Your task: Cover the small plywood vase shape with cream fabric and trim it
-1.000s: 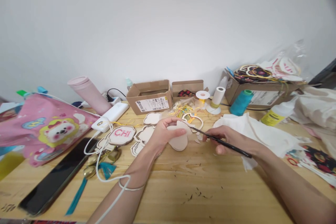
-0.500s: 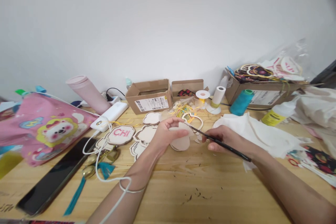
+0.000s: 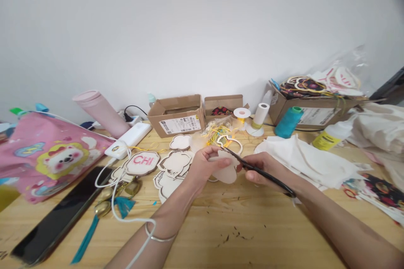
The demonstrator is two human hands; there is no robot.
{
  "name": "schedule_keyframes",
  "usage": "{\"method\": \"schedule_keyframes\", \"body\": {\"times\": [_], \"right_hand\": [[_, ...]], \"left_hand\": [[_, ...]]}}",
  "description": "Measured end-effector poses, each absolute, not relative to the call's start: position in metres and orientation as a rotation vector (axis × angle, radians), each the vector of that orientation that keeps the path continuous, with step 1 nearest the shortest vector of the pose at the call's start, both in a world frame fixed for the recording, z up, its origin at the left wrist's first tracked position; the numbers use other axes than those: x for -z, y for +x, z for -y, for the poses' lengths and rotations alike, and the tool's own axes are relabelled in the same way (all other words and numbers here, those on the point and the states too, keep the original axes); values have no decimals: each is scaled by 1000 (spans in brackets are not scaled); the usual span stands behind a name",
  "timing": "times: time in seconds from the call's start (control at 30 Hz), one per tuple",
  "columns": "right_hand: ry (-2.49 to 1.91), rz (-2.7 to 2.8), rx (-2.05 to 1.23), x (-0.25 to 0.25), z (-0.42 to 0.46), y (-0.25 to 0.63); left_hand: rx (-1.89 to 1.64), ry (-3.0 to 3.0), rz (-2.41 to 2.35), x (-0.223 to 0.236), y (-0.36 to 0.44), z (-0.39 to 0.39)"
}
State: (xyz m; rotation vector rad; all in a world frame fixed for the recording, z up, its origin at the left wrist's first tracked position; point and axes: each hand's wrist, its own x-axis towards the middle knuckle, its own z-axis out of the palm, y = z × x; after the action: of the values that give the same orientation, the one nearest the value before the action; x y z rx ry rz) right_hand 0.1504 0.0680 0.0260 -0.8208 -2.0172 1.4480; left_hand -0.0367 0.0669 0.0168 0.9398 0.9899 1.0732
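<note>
My left hand (image 3: 212, 163) pinches a flat, cream-white, cloud-shaped piece (image 3: 227, 173) between thumb and fingers, above the table. In my right hand (image 3: 264, 169) is a slim pair of black scissors (image 3: 272, 180), seen edge-on. Their tip reaches the upper edge of the white piece by my left fingertips; whether the blades are apart cannot be made out. Left of my wrist lie wooden cloud-shaped plaques (image 3: 175, 164), one of them a plaque with pink "CHI" lettering (image 3: 143, 162). A thin wooden frame (image 3: 238, 143) rests just beyond my hands.
White cloth (image 3: 303, 157), a teal thread cone (image 3: 288, 122) and a glue bottle (image 3: 331, 135) lie on the right. Cardboard boxes (image 3: 176, 111) line the wall. On the left are a phone (image 3: 59, 214), a power bank (image 3: 128, 139) with a white cable crossing my left forearm, and a pink bag (image 3: 47, 155).
The white piece has turned and shifted slightly right in my left hand. The scissors' tip now lies over its upper edge. The whole view has shifted a little.
</note>
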Motion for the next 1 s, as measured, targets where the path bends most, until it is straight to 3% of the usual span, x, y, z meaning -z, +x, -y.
{"method": "schedule_keyframes", "body": {"times": [1.0], "right_hand": [[-953,2093,-1363,-19,-75,160]], "left_hand": [[-1050,1045,-1165,-27,-41,-67]]}}
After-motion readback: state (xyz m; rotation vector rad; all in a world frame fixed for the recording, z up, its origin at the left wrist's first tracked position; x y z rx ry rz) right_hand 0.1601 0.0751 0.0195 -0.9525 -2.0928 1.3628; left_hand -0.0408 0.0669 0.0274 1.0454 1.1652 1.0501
